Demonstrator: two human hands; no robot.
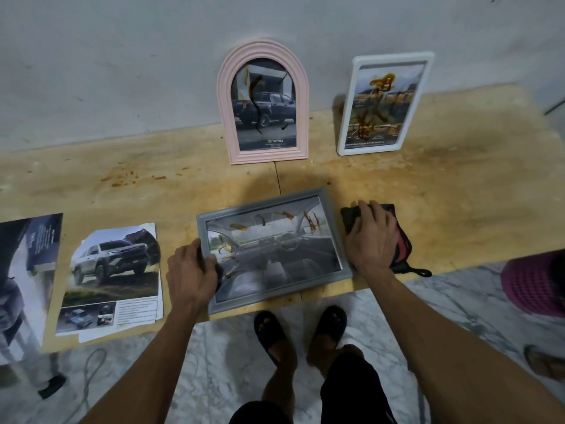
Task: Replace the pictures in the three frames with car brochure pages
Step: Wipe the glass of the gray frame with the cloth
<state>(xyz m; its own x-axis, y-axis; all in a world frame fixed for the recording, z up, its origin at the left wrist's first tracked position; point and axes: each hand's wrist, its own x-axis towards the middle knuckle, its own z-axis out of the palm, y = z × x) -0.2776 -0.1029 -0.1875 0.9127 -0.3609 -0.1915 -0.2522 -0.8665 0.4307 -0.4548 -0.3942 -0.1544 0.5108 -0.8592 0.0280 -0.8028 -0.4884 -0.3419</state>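
The single head view looked steeply down and forward from standing height, close over the wooden board (pixel 428 209), with the wall (pixel 122 56) at twelve o'clock

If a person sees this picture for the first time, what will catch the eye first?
Probably the grey frame lying flat at the board's front edge, held by the left hand, its glass smeared brown. Behind it, a pink arched frame and a white frame lean on the wall. The right hand rests on a dark cloth.
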